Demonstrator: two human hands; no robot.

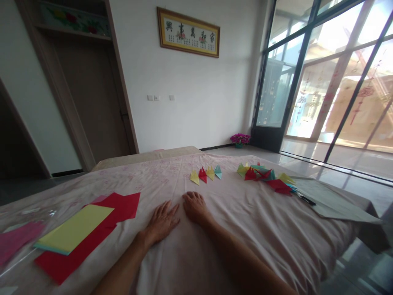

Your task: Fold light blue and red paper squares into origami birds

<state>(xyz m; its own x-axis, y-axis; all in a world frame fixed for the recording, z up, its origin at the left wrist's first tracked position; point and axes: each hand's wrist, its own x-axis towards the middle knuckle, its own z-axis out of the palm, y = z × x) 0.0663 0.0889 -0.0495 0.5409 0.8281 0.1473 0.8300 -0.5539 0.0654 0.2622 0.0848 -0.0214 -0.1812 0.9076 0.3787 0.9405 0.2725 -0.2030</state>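
Observation:
My left hand (162, 223) lies flat on the pale pink cloth (172, 262), its fingers a little apart and nothing under them that I can see. Beside it, my right hand (196, 207) rests palm down on the same cloth with its fingers loosely bent, holding nothing visible. Just beyond the hands stands a short row of small folded paper pieces: a yellow one (194, 177), a red one (202, 175), another yellow one (210, 173) and a light blue one (217, 172). To the left are red paper sheets (127, 207) under a yellow paper stack (78, 227).
More folded papers (250, 173) are heaped at the right, near a black-handled tool (307, 199) and a grey-white flat sheet (340, 200). Pink paper (20, 241) sits under clear plastic at the far left. Purple flowers (240, 138) stand on the floor by the glass door.

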